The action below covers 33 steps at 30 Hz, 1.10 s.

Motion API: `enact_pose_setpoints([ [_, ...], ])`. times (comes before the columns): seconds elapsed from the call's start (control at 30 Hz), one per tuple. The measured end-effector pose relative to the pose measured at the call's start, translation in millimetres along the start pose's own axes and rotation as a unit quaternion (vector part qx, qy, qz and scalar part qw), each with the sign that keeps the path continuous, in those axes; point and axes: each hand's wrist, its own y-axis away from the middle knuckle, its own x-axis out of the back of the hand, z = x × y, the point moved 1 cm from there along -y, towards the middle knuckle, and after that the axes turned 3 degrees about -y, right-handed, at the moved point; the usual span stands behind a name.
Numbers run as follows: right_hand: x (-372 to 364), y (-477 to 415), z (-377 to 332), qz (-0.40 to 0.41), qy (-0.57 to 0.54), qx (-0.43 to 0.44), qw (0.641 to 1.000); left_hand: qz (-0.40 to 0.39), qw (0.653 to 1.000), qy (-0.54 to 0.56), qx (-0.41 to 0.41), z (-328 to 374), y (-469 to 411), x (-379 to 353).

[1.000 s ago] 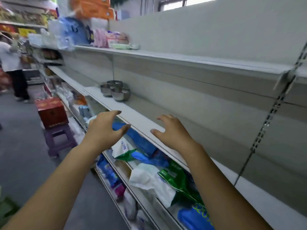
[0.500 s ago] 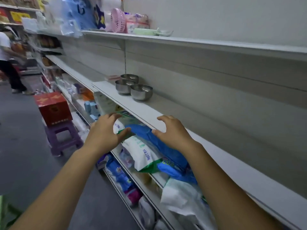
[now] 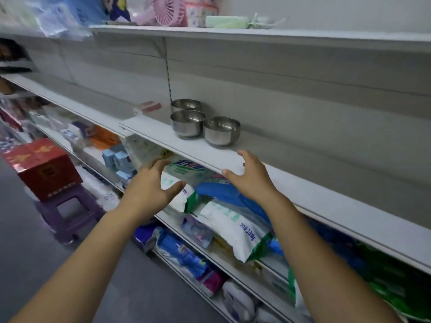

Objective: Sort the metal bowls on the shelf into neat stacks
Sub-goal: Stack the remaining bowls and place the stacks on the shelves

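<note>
Three shiny metal bowls stand upright and separate on the white middle shelf (image 3: pixel 163 136): the nearest bowl (image 3: pixel 221 131) on the right, a second bowl (image 3: pixel 188 123) just left of it, and a third bowl (image 3: pixel 185 105) behind that one. My right hand (image 3: pixel 250 177) hovers over the shelf's front edge, a short way in front of the nearest bowl, fingers spread and holding nothing. My left hand (image 3: pixel 151 185) is lower and to the left, in front of the packets below the shelf, fingers relaxed and empty.
A flat red-and-white box (image 3: pixel 149 107) lies left of the bowls. Bags and packets (image 3: pixel 233 224) fill the lower shelves. A red carton (image 3: pixel 42 167) sits on a purple stool (image 3: pixel 67 215) in the aisle. A pink fan (image 3: pixel 169 10) stands on the top shelf.
The view has moved closer along the shelf, so the bowls appear larger and nearer. Both hands have stayed raised and empty, and the right hand now reaches the shelf edge.
</note>
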Motion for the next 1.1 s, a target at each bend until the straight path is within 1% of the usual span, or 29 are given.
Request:
enact_pose_setpoints([
  [0.13,-13,-32,-6,0.017,-0.002,-0.018,1.000,0.024,0.999,0.043,-0.016,-12,-32,-8],
  [0.23,-17,-66,-11,0.044,-0.018,-0.029,0.998,0.014,0.998,0.068,-0.004,-21,-65,-15],
  [0.33,-18,-102,-13,0.092,-0.071,-0.042,0.992,0.016,0.987,0.160,0.018,-34,-98,-17],
  [0.43,-24,-131,-9,0.088,-0.112,-0.072,0.987,0.018,0.971,0.233,0.041,-43,-134,-18],
  [0.57,-37,-155,-1,0.069,-0.131,-0.104,0.984,0.044,0.962,0.267,0.050,-50,-187,-29],
  [0.7,-48,-168,7,0.103,-0.124,-0.101,0.982,0.048,0.936,0.339,0.074,-55,-224,-45],
  [0.8,-48,-173,11,0.120,-0.121,-0.126,0.977,0.047,0.920,0.377,0.090,-58,-247,-54],
  [0.9,-40,-172,5,0.144,-0.187,-0.141,0.961,0.032,0.900,0.427,0.086,-67,-265,-64],
  [0.97,-35,-173,3,0.177,-0.215,-0.136,0.951,0.027,0.887,0.453,0.090,-74,-274,-70],
  [1.03,-31,-177,-3,0.216,-0.216,-0.132,0.943,0.017,0.869,0.486,0.089,-79,-279,-76],
  [1.1,-33,-183,-15,0.241,-0.211,-0.104,0.942,0.004,0.864,0.498,0.075,-80,-280,-79],
])
